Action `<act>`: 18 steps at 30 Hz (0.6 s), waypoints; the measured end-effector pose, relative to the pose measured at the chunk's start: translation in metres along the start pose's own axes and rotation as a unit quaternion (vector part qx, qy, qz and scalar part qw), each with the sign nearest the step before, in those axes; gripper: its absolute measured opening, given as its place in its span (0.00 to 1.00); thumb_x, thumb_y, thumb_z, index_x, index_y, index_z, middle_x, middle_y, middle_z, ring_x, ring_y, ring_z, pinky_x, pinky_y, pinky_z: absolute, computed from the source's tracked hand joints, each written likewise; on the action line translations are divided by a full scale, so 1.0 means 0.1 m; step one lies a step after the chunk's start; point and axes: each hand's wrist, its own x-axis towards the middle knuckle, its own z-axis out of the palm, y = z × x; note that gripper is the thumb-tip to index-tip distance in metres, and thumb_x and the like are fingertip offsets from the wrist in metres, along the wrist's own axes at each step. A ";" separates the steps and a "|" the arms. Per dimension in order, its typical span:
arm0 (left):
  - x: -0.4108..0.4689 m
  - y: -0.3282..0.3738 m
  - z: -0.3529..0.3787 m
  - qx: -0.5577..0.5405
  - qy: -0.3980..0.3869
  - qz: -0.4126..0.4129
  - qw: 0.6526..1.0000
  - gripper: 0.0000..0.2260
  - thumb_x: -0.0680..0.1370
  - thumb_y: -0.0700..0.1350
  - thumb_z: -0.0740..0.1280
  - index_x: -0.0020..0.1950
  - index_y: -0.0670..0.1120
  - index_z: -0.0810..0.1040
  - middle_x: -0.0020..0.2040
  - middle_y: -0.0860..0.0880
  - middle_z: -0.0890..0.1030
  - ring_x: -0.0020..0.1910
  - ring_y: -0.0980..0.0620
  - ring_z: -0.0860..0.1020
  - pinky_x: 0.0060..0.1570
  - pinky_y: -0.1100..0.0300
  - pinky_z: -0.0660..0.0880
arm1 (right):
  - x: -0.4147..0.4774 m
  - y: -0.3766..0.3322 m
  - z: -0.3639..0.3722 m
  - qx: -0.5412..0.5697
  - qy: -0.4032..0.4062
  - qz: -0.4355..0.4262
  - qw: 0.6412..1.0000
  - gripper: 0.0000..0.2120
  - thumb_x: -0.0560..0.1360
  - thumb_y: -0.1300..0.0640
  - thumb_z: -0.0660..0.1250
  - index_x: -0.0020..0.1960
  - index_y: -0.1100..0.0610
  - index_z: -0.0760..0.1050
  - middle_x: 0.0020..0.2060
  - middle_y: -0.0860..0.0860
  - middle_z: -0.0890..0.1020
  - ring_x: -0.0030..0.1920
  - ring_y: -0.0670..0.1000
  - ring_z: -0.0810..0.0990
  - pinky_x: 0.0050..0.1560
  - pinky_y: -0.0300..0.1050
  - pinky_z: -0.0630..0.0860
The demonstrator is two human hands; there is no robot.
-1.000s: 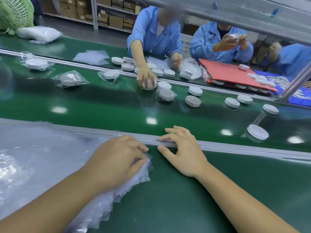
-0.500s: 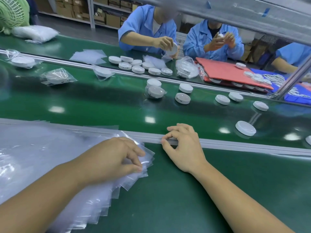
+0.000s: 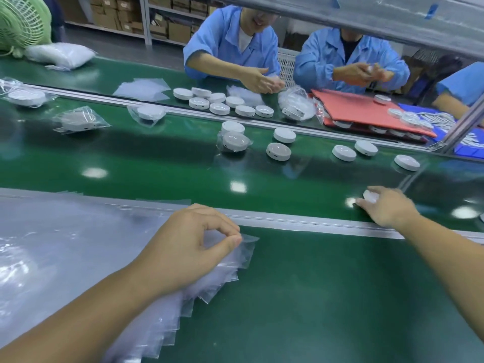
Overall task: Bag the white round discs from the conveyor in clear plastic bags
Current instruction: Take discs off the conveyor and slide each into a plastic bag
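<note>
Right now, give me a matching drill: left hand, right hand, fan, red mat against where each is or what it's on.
1 left hand
2 right hand
3 green fan
4 red mat

a far left corner
b round a white disc on the belt
c far bench, right
d pinching a clear bag

Pairs: 1-d, 2-b, 3-a, 4-c

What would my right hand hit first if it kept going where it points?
The white round plastic disc on the green conveyor belt, just beyond the right hand's fingers; blur hides whether they touch it.
</note>
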 end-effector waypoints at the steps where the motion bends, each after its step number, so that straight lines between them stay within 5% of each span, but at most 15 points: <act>1: 0.01 0.00 0.00 -0.009 0.008 -0.005 1.000 0.04 0.75 0.56 0.71 0.43 0.60 0.85 0.48 0.69 0.82 0.55 0.64 0.79 0.61 0.67 0.68 | 0.05 0.08 0.02 0.000 0.027 -0.011 1.000 0.29 0.81 0.41 0.64 0.78 0.53 0.66 0.72 0.64 0.72 0.70 0.65 0.72 0.68 0.60 0.72; 6: 0.02 -0.02 -0.02 -0.070 0.042 -0.064 0.995 0.02 0.75 0.55 0.72 0.43 0.63 0.84 0.47 0.68 0.83 0.54 0.67 0.79 0.54 0.64 0.70 | 0.01 -0.03 0.04 -0.020 0.066 -0.036 0.997 0.22 0.82 0.53 0.60 0.74 0.60 0.65 0.63 0.65 0.74 0.57 0.67 0.77 0.51 0.56 0.72; 10: 0.03 -0.02 -0.02 -0.068 0.057 -0.089 0.992 0.03 0.75 0.55 0.72 0.42 0.61 0.85 0.46 0.68 0.83 0.52 0.68 0.79 0.49 0.65 0.70 | -0.37 -0.46 -0.07 0.120 0.112 -0.080 0.983 0.22 0.78 0.56 0.67 0.71 0.58 0.71 0.57 0.63 0.81 0.52 0.63 0.79 0.53 0.52 0.75; 14: 0.02 -0.02 -0.01 -0.063 0.072 -0.111 0.989 0.04 0.75 0.57 0.71 0.42 0.60 0.85 0.46 0.68 0.83 0.51 0.68 0.79 0.47 0.65 0.71 | -1.24 -1.04 0.00 0.244 0.147 -0.343 0.895 0.23 0.74 0.64 0.69 0.67 0.49 0.78 0.59 0.50 0.75 0.55 0.48 0.75 0.61 0.41 0.72; 18: 0.02 0.00 -0.01 -0.057 0.090 -0.138 0.985 0.02 0.75 0.58 0.72 0.43 0.64 0.84 0.46 0.68 0.83 0.42 0.57 0.82 0.43 0.56 0.78 | -1.92 -1.26 0.10 0.189 0.177 -0.536 0.804 0.25 0.71 0.58 0.66 0.67 0.45 0.77 0.59 0.46 0.73 0.54 0.51 0.78 0.54 0.45 0.75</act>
